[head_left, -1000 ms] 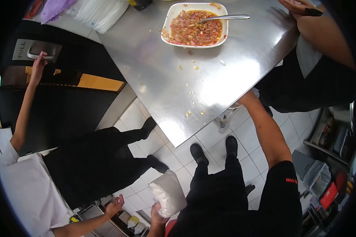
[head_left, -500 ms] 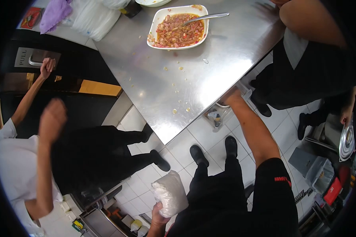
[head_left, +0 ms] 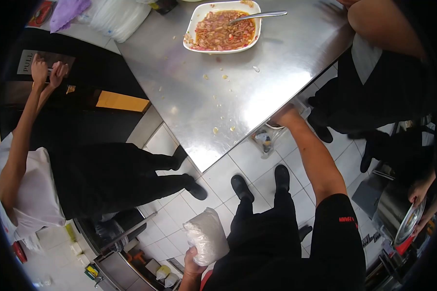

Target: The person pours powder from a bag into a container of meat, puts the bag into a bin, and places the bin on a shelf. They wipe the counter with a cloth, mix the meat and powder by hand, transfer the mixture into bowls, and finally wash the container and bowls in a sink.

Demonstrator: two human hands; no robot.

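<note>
My left hand is closed around the side of a packed clear plastic bag with whitish contents, held low in front of my body. My right hand reaches under the edge of the steel table; its fingers are hidden there. Beside that hand, a clear plastic bag with small items in it hangs below the table edge, and part of a pale rim shows. On the tabletop stands a white dish of chopped reddish food in liquid, with a metal spoon resting in it.
At left, a person in a white shirt has both hands by a door handle under a "PULL" plate. Another person's dark apron is at right. Further back, hands hold a round metal lid. Food scraps dot the table.
The person at left has brought a second hand up to the door handle. At right, the metal lid has moved lower. My two hands have stayed almost in place.
</note>
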